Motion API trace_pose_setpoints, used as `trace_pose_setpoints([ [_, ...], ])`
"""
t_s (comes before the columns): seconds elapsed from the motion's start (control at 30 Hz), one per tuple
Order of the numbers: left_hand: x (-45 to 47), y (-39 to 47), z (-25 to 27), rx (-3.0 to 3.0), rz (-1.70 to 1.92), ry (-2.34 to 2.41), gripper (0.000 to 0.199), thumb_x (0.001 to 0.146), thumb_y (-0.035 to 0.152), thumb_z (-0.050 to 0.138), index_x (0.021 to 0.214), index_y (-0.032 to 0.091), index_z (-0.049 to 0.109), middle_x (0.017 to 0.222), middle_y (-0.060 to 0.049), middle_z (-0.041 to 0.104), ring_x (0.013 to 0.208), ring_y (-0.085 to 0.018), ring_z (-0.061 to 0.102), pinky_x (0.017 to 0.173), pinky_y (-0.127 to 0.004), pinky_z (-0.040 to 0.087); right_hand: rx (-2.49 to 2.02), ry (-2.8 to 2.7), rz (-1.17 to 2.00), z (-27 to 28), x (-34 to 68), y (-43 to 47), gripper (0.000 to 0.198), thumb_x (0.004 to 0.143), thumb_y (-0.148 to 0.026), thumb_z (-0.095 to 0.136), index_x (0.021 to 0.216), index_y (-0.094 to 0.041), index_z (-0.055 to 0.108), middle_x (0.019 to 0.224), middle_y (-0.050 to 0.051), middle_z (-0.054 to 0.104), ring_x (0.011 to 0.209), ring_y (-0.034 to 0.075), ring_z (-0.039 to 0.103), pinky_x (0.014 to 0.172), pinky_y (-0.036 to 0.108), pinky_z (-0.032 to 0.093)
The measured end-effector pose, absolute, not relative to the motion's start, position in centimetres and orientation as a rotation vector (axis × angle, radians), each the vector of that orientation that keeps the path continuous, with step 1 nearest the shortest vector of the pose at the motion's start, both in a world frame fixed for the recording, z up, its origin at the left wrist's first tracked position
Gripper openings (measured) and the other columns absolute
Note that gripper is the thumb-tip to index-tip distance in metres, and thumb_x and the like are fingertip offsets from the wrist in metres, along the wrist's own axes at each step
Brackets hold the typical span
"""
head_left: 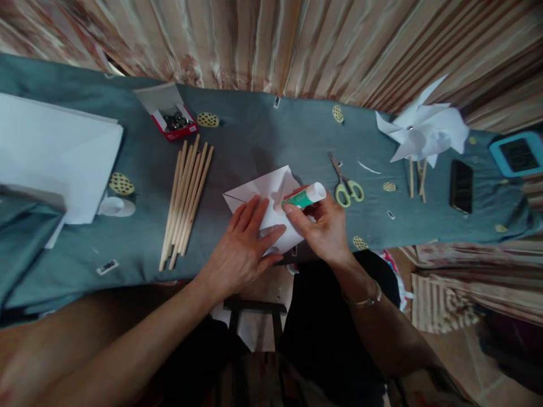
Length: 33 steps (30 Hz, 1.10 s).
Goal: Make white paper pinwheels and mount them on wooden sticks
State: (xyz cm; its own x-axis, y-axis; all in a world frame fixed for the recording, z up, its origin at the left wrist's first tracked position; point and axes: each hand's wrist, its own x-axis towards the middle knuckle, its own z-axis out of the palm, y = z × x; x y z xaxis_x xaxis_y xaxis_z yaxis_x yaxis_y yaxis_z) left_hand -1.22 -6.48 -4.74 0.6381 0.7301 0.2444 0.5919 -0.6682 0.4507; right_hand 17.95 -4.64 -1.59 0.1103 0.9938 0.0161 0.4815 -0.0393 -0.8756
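A white square of paper (278,182), cut in from its corners, lies at the near edge of the cloth-covered table. My left hand (244,246) rests on it, fingers spread and pressing the sheet flat. In my right hand (324,226) is a green and white glue stick (304,196), tilted with its lower end toward the middle of the paper. The fingers hide that lower end, so I cannot tell if it touches. Just right of this hand lie scissors (345,183) with pale green handles, their blades pointing away from me.
Wooden sticks (186,198) lie left of the paper, below an open red box (176,121) of small metal pieces. White sheets (55,150) are at far left. Paper pinwheels (424,127), a phone (461,186) and a blue-framed device (520,155) occupy the right. Curtains hang behind.
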Motion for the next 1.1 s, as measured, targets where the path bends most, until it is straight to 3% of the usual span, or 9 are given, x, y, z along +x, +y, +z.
trace_pose_setpoints([
  [0.4, -1.1, -6.5, -4.4, 2.521, 0.58, 1.056, 0.054, 0.086, 0.044, 0.067, 0.134, 0.023, 0.055, 0.158, -0.018, 0.032, 0.147, -0.043, 0.026, 0.114, -0.063, 0.032, -1.686, -1.777, 0.613, -0.5, 17.2, -4.7, 0.021, 0.083, -0.04, 0.068, 0.094, -0.022, 0.063, 0.08, 0.0, 0.071, 0.065, 0.015, 0.065, 0.063, 0.029, 0.052],
  [1.1, -1.0, -6.6, -3.8, 2.498, 0.509, 1.081, 0.057, 0.089, 0.045, 0.064, 0.139, 0.022, 0.05, 0.159, -0.019, 0.031, 0.148, -0.041, 0.025, 0.116, -0.061, 0.03, -1.639, -1.842, 0.682, -0.7, 17.0, -4.7, 0.025, 0.085, -0.04, 0.068, 0.101, -0.021, 0.063, 0.084, 0.001, 0.072, 0.07, 0.015, 0.067, 0.064, 0.028, 0.053],
])
